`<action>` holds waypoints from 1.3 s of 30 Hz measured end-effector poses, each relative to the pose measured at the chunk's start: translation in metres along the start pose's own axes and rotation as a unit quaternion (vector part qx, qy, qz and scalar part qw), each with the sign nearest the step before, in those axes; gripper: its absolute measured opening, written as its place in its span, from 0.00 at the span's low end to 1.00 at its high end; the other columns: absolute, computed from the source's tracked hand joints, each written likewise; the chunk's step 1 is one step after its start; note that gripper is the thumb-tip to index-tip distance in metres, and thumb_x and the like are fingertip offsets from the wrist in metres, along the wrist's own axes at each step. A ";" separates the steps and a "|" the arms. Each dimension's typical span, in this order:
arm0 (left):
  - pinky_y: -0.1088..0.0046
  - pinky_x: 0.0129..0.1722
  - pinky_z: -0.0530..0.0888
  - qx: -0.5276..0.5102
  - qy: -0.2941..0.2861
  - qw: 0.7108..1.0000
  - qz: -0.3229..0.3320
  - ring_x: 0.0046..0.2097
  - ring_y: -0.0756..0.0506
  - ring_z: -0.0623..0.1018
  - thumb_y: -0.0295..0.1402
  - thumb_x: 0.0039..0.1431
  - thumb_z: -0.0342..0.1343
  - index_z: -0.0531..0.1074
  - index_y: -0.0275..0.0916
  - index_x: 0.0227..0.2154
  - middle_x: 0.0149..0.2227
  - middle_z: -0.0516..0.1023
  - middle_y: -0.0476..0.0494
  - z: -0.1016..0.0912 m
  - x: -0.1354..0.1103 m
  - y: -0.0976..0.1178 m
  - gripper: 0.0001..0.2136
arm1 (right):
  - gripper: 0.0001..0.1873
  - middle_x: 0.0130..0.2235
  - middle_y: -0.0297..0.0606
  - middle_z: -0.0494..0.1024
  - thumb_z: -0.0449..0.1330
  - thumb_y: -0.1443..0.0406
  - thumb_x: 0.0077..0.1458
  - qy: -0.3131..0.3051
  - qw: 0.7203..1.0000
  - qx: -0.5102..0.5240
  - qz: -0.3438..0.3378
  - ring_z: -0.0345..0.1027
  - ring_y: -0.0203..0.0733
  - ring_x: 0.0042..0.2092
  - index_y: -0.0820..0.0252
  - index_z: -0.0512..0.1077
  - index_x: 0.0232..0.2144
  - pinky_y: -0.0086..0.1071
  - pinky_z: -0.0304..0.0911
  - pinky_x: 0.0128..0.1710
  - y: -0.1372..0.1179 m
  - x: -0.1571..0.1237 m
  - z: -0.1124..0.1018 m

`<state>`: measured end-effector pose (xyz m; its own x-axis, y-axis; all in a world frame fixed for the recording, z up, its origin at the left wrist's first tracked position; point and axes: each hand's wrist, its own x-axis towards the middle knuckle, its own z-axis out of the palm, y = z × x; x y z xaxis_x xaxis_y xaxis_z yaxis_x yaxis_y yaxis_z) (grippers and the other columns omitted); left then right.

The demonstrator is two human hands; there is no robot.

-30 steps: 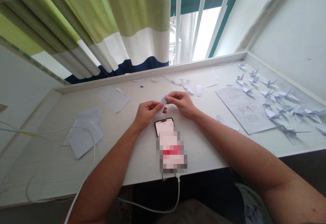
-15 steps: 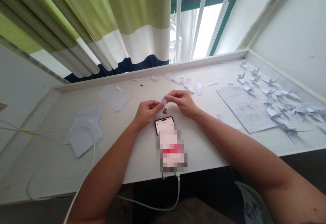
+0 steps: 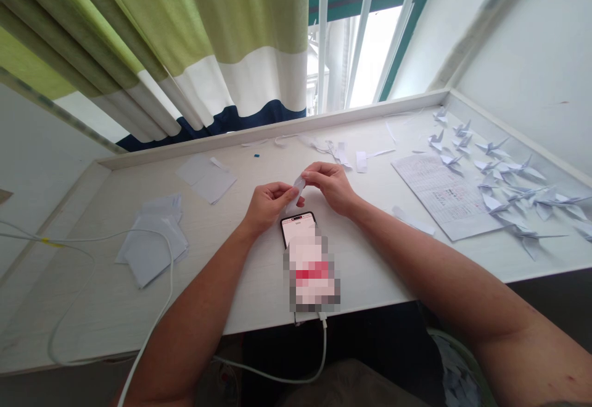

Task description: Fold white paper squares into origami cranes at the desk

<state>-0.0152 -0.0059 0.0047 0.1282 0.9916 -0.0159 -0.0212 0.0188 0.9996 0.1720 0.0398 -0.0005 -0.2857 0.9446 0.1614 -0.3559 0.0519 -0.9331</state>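
Observation:
My left hand (image 3: 267, 205) and my right hand (image 3: 332, 186) meet over the middle of the white table (image 3: 231, 283). Both pinch a small folded piece of white paper (image 3: 298, 186) held just above the table, between the fingertips. The fingers of both hands are curled closed on it. Right below the hands lies a phone (image 3: 308, 258) with its screen lit, plugged into a white cable (image 3: 319, 357).
A stack of white paper squares (image 3: 150, 246) lies at the left, two flat sheets (image 3: 207, 177) behind it. Several folded paper cranes (image 3: 504, 185) and a printed sheet (image 3: 444, 196) fill the right side. Paper scraps (image 3: 340, 154) lie by the window ledge. A white cord (image 3: 92, 253) loops at left.
The hands have stayed in place, with only slight finger movement on the folded paper. The view has shifted a little.

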 end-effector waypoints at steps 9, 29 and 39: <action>0.70 0.37 0.74 0.012 0.058 0.994 0.087 0.34 0.47 0.79 0.50 0.53 0.74 0.85 0.39 0.31 0.32 0.85 0.44 -0.002 0.006 -0.003 0.18 | 0.22 0.32 0.36 0.83 0.76 0.46 0.50 -0.052 0.996 -0.077 0.006 0.76 0.40 0.37 0.58 0.82 0.31 0.37 0.73 0.45 -0.003 -0.005 0.005; 0.65 0.44 0.77 0.214 0.155 0.950 0.168 0.43 0.43 0.83 0.44 0.58 0.70 0.78 0.42 0.35 0.42 0.86 0.43 0.007 0.000 -0.004 0.13 | 0.24 0.30 0.39 0.84 0.77 0.45 0.46 0.014 0.995 -0.101 0.009 0.77 0.41 0.34 0.59 0.80 0.29 0.37 0.73 0.41 0.004 -0.004 0.011; 0.63 0.46 0.81 0.142 0.135 0.972 0.133 0.40 0.41 0.85 0.47 0.58 0.71 0.84 0.40 0.37 0.38 0.88 0.41 0.006 -0.001 -0.001 0.15 | 0.22 0.35 0.38 0.86 0.79 0.48 0.45 0.001 0.996 -0.085 -0.003 0.79 0.43 0.39 0.57 0.83 0.33 0.39 0.74 0.46 0.005 -0.004 0.005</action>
<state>-0.0093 -0.0081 0.0042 -0.1094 0.9549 0.2760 0.2612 -0.2403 0.9349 0.1667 0.0344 -0.0038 -0.2827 0.9445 0.1673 -0.2008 0.1122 -0.9732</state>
